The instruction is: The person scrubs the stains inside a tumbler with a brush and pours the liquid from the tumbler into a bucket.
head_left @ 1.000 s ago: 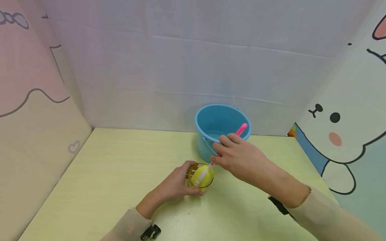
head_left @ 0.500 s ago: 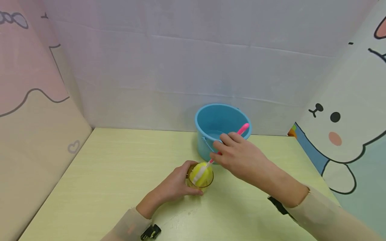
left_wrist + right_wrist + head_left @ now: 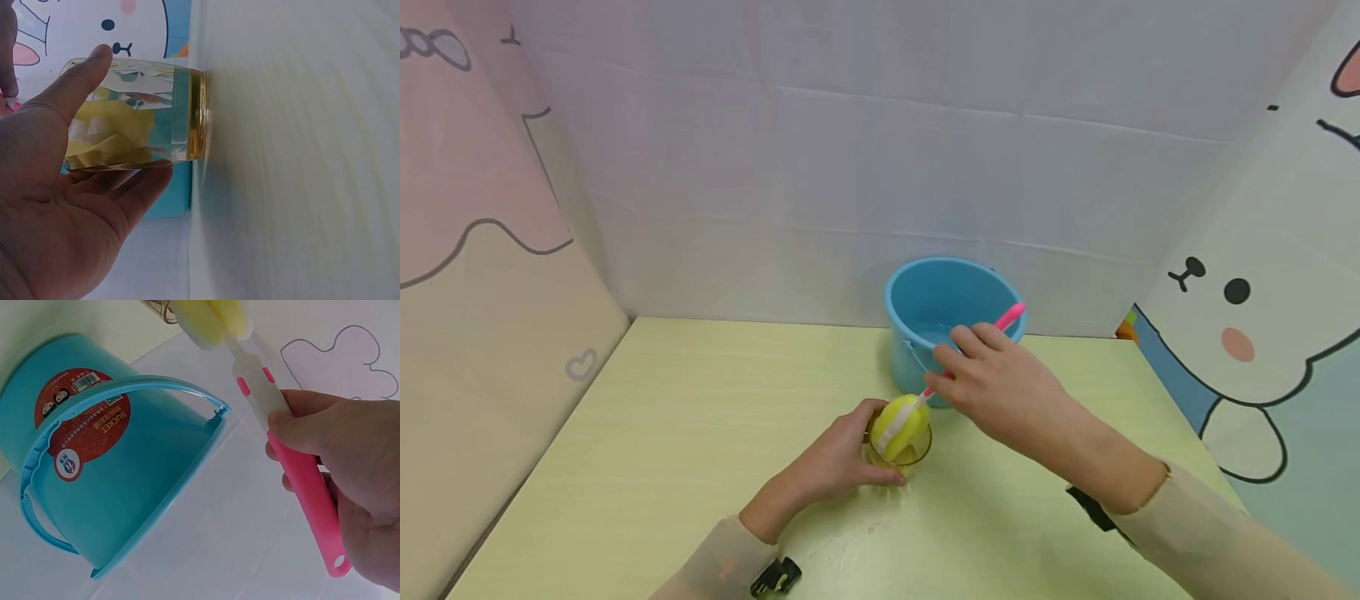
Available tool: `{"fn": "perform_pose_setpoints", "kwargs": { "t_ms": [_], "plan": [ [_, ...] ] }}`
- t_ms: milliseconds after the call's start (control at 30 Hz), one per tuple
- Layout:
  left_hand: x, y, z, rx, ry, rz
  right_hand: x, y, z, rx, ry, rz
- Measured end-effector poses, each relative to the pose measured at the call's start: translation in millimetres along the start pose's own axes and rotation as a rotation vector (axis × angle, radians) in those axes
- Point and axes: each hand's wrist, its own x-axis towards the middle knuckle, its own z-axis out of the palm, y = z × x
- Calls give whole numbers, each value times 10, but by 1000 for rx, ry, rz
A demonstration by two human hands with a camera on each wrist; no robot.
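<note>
An amber-tinted glass cup (image 3: 917, 457) stands upright on the table, and my left hand (image 3: 842, 454) grips it from the left side. In the left wrist view, thumb and fingers wrap around the faceted cup (image 3: 181, 112). My right hand (image 3: 1000, 383) holds a sponge cup brush by its pink handle (image 3: 1011, 315). The brush's yellow and white sponge head (image 3: 901, 427) sits tilted in the cup's mouth, its upper part above the rim. The right wrist view shows thumb and fingers curled round the pink handle (image 3: 306, 494), below a white neck.
Just behind the cup stands a blue bucket (image 3: 917, 367) with a red label (image 3: 94, 437) and a carrying handle (image 3: 156, 381). Its inside seems to hold some water. A white sheet (image 3: 760, 192) rises at the table's back edge, with cartoon-printed sheets on both sides.
My right hand has risen slightly, lifting the sponge head a little higher in the cup's mouth. The left hand and the cup stay in place.
</note>
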Motion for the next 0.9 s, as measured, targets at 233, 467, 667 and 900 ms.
{"fn": "perform_pose_setpoints", "kwargs": {
  "t_ms": [233,467,667,900],
  "plan": [
    [-36,4,72,-2,10,-11,-57,-3,-19,-4,-9,-4],
    [-58,20,119,22,21,-17,-130,17,-34,-10,-22,-7],
    [-66,47,125,35,20,-19,-178,49,-63,-7,-36,-2],
    [-83,74,135,32,21,-22,-213,64,-97,-5,-52,0]
  ]
}}
